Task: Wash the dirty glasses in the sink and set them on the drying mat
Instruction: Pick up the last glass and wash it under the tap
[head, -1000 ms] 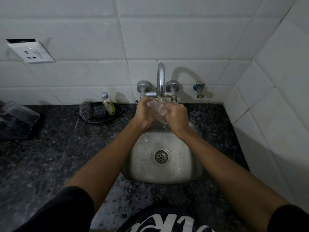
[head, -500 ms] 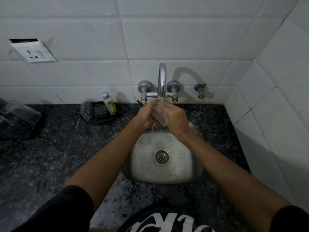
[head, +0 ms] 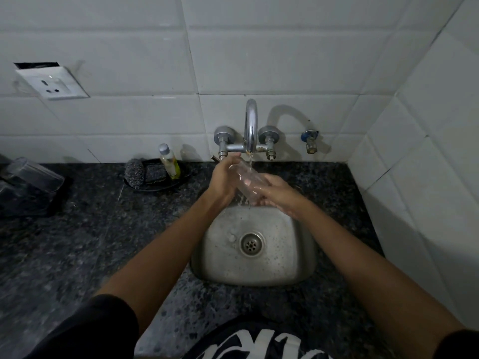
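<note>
A clear glass (head: 247, 183) lies tilted between both hands above the back edge of the sink (head: 255, 265), under a thin stream of water from the tap (head: 251, 125). The left hand (head: 224, 181) wraps its fingers round the glass's upper end; the right hand (head: 278, 193) grips its lower end, fingers curled against the wet side.

The small steel sink, with a round drain (head: 251, 244) and droplets on its floor, is set into a dark speckled stone worktop (head: 90, 229) near its back right corner. Against the back edge, left of the tap, a dark dish (head: 178, 181) holds a steel scourer (head: 133, 172) and a small bottle (head: 169, 161) of yellow liquid. At the left edge another clear glass (head: 39, 173) lies on a dark mat (head: 28, 198). White tiles (head: 285, 60) cover the back and right walls; a socket (head: 53, 81) sits at the left.
</note>
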